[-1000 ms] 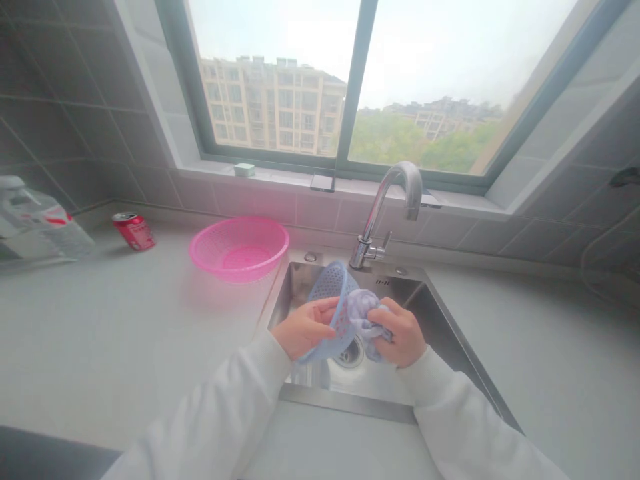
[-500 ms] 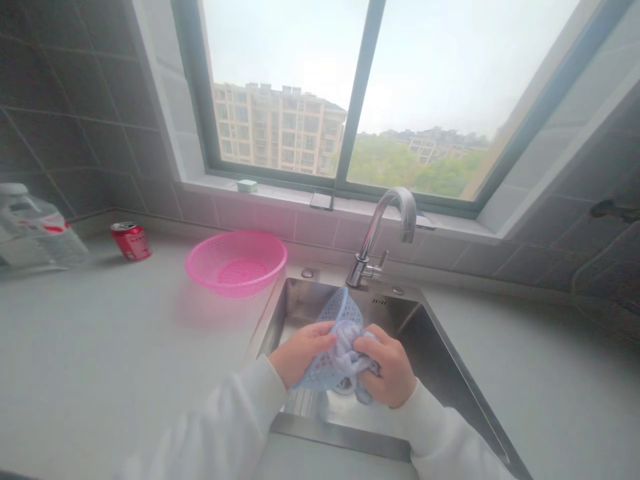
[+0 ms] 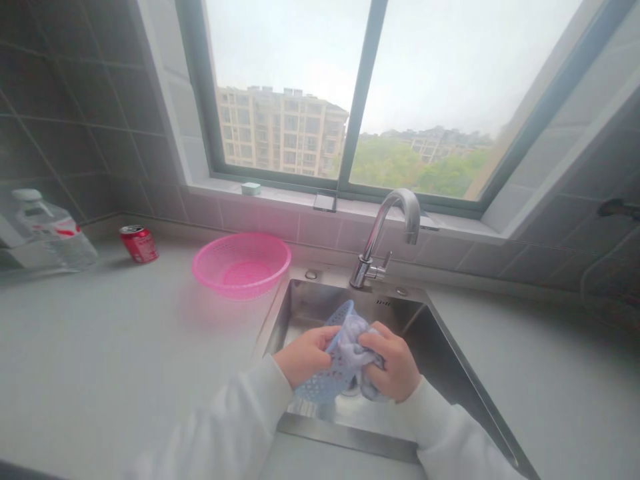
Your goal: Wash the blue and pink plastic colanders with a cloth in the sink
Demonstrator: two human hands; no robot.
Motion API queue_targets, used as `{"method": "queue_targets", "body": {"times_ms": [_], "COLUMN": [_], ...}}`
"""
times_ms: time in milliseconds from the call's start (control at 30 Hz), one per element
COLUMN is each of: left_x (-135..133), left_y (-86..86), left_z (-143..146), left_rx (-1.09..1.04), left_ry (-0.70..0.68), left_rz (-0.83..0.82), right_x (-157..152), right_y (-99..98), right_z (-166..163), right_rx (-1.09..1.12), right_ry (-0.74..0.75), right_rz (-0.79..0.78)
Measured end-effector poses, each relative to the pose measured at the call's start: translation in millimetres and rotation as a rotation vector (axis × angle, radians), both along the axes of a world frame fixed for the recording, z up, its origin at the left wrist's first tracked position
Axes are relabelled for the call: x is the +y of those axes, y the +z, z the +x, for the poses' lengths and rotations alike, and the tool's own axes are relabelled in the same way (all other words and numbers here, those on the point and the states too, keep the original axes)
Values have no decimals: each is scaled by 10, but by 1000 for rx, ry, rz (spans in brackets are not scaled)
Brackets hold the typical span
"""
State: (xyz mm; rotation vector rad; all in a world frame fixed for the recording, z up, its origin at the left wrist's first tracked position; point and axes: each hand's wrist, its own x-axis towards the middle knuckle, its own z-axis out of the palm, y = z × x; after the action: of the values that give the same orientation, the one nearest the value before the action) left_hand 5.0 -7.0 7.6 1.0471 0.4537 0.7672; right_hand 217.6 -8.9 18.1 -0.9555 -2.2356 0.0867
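Observation:
Over the steel sink (image 3: 430,333), my left hand (image 3: 303,355) grips the rim of a small blue perforated basket (image 3: 325,380), held tilted on its side. My right hand (image 3: 394,363) is closed on a bunched pale blue cloth (image 3: 353,337) and presses it against the inside of the basket. Both sleeves are white. The sink drain is mostly hidden behind the basket and my hands.
A chrome tap (image 3: 387,230) arches over the sink's back edge. On the grey counter to the left sit a pink perforated basket (image 3: 241,263), a red drink can (image 3: 139,243) and a large plastic bottle (image 3: 53,230). A window sill runs behind, with a small green block (image 3: 251,189) on it.
The blue basket has tipped lower and flatter in my left hand, and my right hand with the cloth has shifted slightly across the basket. The view has dipped a little.

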Motion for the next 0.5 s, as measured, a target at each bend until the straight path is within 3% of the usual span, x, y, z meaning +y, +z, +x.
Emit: {"method": "queue_targets", "body": {"times_ms": [100, 200, 367, 500], "left_x": [-2, 0, 40, 49], "left_y": [5, -26, -137, -133], "left_z": [6, -1, -63, -62], "left_rx": [22, 28, 85, 178], "left_ry": [-44, -35, 85, 127], "left_rz": [-18, -47, -121, -126], "right_x": [252, 422, 422, 296], "right_y": [-46, -102, -135, -83], "right_z": [270, 468, 451, 325], "right_rx": [91, 141, 131, 128], "right_ry": [-238, -385, -376, -307], "right_rz": [-67, -129, -155, -83]}}
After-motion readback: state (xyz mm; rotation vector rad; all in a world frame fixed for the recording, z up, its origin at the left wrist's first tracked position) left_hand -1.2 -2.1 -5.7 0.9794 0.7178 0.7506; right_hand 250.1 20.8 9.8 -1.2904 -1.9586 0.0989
